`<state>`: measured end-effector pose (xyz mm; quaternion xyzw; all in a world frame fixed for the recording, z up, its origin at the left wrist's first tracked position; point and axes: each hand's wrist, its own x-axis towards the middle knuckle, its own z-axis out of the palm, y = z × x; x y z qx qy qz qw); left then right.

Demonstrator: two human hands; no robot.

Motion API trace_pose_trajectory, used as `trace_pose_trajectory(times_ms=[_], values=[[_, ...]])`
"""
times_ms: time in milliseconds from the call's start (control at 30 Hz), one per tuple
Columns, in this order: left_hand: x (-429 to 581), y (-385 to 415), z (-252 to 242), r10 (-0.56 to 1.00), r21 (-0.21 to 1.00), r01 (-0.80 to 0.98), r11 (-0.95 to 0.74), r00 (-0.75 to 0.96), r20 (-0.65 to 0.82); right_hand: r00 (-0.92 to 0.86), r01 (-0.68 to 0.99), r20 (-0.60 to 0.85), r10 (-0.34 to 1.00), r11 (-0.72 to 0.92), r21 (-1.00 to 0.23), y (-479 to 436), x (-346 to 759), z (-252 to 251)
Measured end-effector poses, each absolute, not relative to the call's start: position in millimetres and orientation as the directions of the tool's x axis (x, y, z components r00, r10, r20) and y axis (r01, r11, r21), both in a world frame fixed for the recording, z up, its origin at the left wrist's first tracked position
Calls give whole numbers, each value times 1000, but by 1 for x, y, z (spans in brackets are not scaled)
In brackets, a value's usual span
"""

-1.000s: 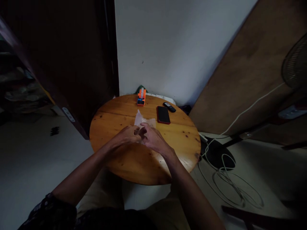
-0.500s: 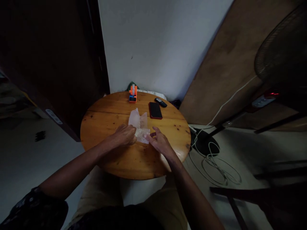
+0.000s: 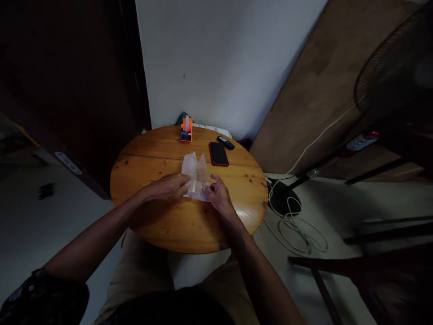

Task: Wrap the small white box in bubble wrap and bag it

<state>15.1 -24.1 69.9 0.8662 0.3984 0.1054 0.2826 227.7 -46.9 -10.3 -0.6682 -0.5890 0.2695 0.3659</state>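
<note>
A translucent sheet of bubble wrap (image 3: 190, 165) lies on the round wooden table (image 3: 149, 158), its near part folded over and its two far flaps pointing away from me. My left hand (image 3: 172, 186) grips the left edge of the fold, fingers closed. On the right side, my right hand (image 3: 219, 194) pinches the other edge with thumb and bent fingers. A pale, shiny patch shows in the fold between both hands; whether something is wrapped inside I cannot tell.
At the table's back stands an orange tape dispenser (image 3: 186, 129). A black phone with a red edge (image 3: 218, 154) and a small keypad phone (image 3: 226, 142) lie to the right. A fan (image 3: 389, 76), its base and coiled cable (image 3: 297, 225) are right of the table.
Both hands have shifted slightly on the bubble wrap. The right fingers have closed onto its right edge, and the folded part now looks more crumpled. The view has turned slightly.
</note>
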Motion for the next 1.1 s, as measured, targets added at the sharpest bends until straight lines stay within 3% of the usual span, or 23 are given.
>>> trace_pose_trajectory(times_ms=[200,433,700,833,1000,1100], values=[[30,-17,61,819,424,754,-502,571,-45,167,409,91,982,16,-913,-49,227,-12],[33,-20,60,846,378,799,-468,529,-72,158,95,8,987,-7,-995,-50,205,2],[35,-22,57,848,406,789,-461,526,-60,140,53,-28,990,-36,-998,-43,183,12],[31,-24,53,855,480,754,-448,518,-15,76,108,-6,997,-14,-994,-49,188,19],[21,-22,46,856,736,579,-350,516,1,-144,183,-9,990,18,-983,-53,194,22],[21,-22,40,901,821,512,-254,433,9,-181,281,12,983,63,-958,-50,192,18]])
